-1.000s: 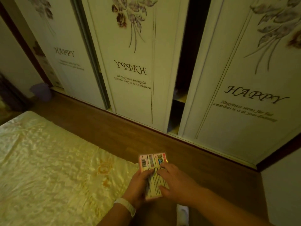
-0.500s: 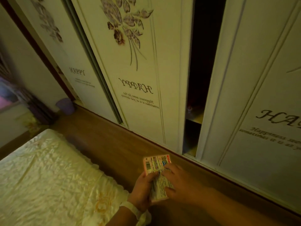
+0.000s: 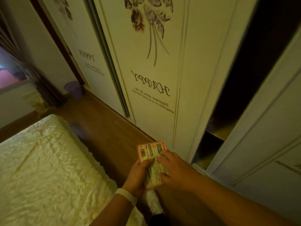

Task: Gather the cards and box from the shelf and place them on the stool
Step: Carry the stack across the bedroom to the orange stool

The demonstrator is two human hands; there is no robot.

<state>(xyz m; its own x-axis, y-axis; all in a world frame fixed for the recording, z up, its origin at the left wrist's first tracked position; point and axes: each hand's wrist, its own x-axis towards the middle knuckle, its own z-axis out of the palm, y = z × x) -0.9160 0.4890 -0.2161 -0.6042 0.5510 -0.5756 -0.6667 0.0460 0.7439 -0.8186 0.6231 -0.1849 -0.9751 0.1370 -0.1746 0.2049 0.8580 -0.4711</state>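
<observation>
Taking the wardrobe door (image 3: 156,75) printed with "HAPPY" as the marker, the bed (image 3: 48,168) with its shiny yellow cover lies well to the left of it and lower, and a small purple bin (image 3: 74,89) stands on the floor near the far left corner of the wardrobe. Just below the door's bottom edge, over the wooden floor (image 3: 114,137), the left hand (image 3: 138,178), a white band at its wrist, cups the left side and underside of the cards and box (image 3: 153,162), held as one stack. The right hand (image 3: 175,170) grips the same stack from the right, fingers laid across the top. Both hands are closed firmly on it. No stool is in view, so the carry looks to be under way; the person would do well to keep the loose cards pinned against the box with the thumbs, hold the stack level, and look for the stool before walking.

On the door the word reads mirrored, with smaller mirrored script below, roughly "Happiness seems far but sometimes it is at your doorstep". The box shows a barcode and bright panels, too small to read. To the right of the door a dark gap shows a shelf (image 3: 218,132) inside.
</observation>
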